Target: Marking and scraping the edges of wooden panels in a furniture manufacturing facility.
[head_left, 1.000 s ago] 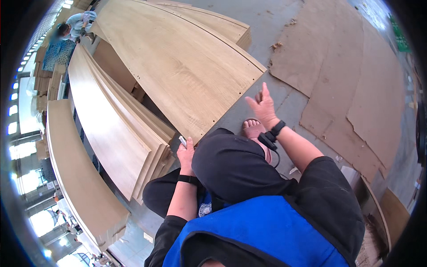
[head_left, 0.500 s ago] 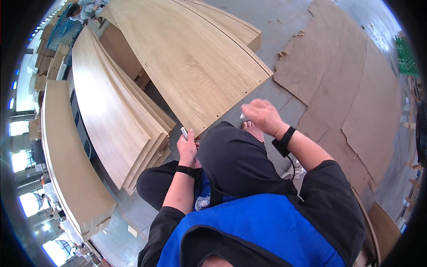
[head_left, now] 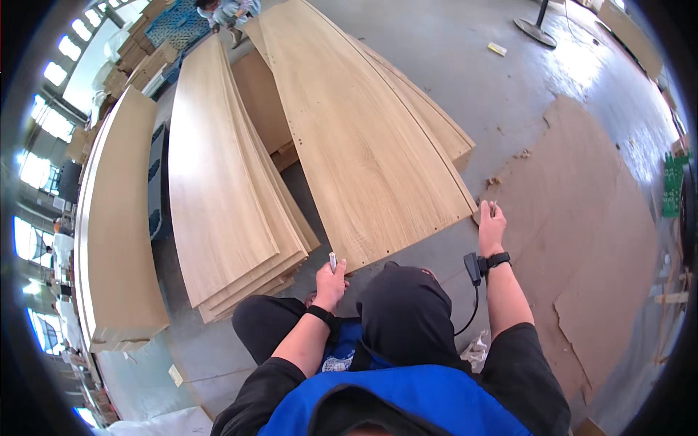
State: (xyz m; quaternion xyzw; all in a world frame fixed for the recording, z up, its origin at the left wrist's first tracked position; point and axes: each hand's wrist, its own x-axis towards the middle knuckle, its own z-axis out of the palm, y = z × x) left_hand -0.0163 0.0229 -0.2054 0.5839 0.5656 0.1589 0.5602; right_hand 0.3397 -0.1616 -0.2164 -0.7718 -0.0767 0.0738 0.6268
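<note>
In front of my knees lies a long wood-grain panel (head_left: 363, 174) with small dark holes along its near and left edges. My left hand (head_left: 331, 285) is closed at the panel's near left corner, with a short whitish stick-like piece (head_left: 333, 260) poking up from its fist. My right hand (head_left: 491, 231) is beside the near right corner, fingers pinched together. Something small seems to be between those fingertips, too small to name. Whether either hand touches the panel I cannot tell.
Left of the panel is a stack of wood-grain boards (head_left: 225, 196), with a taller pile of pale boards (head_left: 120, 240) beyond. Brown cardboard sheeting (head_left: 574, 232) covers the floor at right. A person (head_left: 227, 11) crouches at the far end. A stand base (head_left: 536, 33) stands far right.
My right hand has gone from above my foot, outward and forward to the panel's right corner. My left hand still holds the whitish piece. The view has shifted.
</note>
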